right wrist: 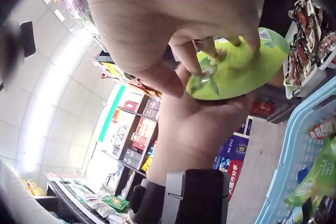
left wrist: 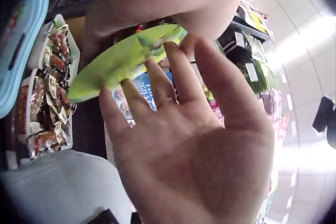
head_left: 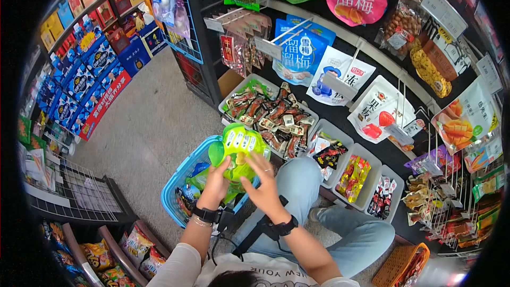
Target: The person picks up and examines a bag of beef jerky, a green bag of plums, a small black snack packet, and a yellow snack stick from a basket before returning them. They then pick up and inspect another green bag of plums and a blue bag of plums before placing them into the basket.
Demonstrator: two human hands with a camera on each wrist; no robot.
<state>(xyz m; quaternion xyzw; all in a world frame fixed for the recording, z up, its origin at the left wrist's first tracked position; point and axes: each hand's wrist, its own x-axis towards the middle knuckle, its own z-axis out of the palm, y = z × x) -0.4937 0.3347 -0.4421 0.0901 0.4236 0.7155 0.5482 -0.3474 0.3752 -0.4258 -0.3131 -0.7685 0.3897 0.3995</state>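
A bright green snack bag (head_left: 239,146), rounded and with a leaf-shaped end, is held up over the blue shopping basket (head_left: 169,194). My left hand (head_left: 215,183) holds the bag from below, its long fingers against the underside (left wrist: 131,58) and its thumb at the near edge. The right hand (head_left: 261,186) is over the bag, fingertips touching its upper face (right wrist: 236,66) in the right wrist view. More green bags (head_left: 199,180) and dark packets lie inside the basket.
Right of the basket, grey bins hold brown wrapped snacks (head_left: 265,114), yellow packets (head_left: 353,178) and dark packets (head_left: 381,196). Hanging snack bags (head_left: 303,56) line the rack above. My bent knee (head_left: 300,175) stands beside the bins. An orange basket (head_left: 401,266) is at the lower right.
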